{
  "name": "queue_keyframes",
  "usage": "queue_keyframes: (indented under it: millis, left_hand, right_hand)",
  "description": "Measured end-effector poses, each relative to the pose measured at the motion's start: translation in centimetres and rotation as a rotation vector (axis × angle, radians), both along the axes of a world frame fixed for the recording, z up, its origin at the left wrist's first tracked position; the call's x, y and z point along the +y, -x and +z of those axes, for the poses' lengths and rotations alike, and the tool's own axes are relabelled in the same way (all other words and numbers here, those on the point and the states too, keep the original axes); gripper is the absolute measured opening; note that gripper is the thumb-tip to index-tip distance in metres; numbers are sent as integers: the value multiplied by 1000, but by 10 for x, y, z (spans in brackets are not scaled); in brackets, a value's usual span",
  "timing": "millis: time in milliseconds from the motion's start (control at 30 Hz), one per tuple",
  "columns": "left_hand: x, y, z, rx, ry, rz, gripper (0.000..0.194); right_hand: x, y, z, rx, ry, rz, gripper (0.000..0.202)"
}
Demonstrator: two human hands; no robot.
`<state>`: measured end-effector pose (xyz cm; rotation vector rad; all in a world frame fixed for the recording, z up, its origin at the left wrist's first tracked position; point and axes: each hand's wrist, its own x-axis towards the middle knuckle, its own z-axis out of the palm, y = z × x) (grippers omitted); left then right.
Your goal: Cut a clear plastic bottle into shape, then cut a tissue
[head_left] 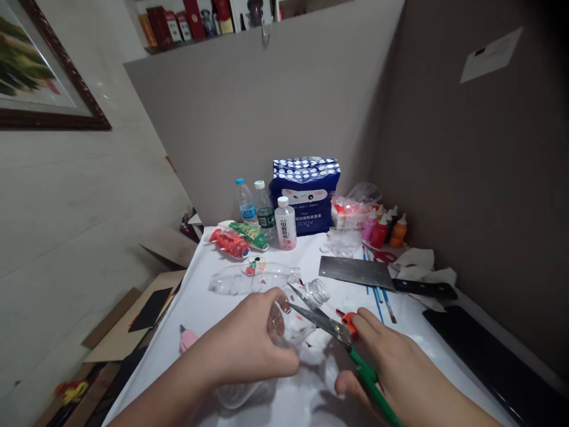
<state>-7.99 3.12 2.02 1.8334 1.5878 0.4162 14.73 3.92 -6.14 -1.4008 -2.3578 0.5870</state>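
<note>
My left hand (pixel 253 341) is wrapped round a clear plastic bottle piece (pixel 296 323), whose threaded neck points up and to the right. In my right hand (pixel 386 362) are green-handled scissors (pixel 367 373), their blades parted and lying over the clear piece near its neck. Just above my right fingertips is a small orange object (pixel 349 322), partly hidden. Behind my left hand a clear bottle (pixel 226 279) lies on its side on the white tabletop. More clear plastic (pixel 240 394) rests below my left wrist.
A cleaver (pixel 355 271) lies behind my right hand, beside thin brushes (pixel 390 305) and red scissors (pixel 384 256). Upright bottles (pixel 285 224), a blue bag (pixel 306 201) and paint bottles (pixel 379 232) stand at the back. Red and green fish-shaped items (pixel 230 242) are back left; a black tray (pixel 493 362) is right.
</note>
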Motion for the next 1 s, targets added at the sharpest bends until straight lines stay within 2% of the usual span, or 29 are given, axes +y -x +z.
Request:
queue_keyframes:
  millis: [167,433,567,700,867,1000]
  left_hand:
    - [-2,-1,-3,-11,3,11,25]
    - [1,6,-14,-14,-8,-16,26]
    - [-4,6,-8,29,-17,-45,30]
    - [-11,2,0,74,-43,-45,43]
    - [-10,0,8,-14,-142,-37,40]
    - [-9,-1,10,-71,-204,-11,44]
  right_hand:
    - [5,3,-13,26,-2,17,17]
    - [9,-1,-12,51,-9,-1,23]
    - [9,-1,-14,82,-26,44,28]
    - [7,1,-13,163,-49,108,28]
    - [12,2,-4,341,-26,24,37]
    - [19,0,0,465,127,-60,36]
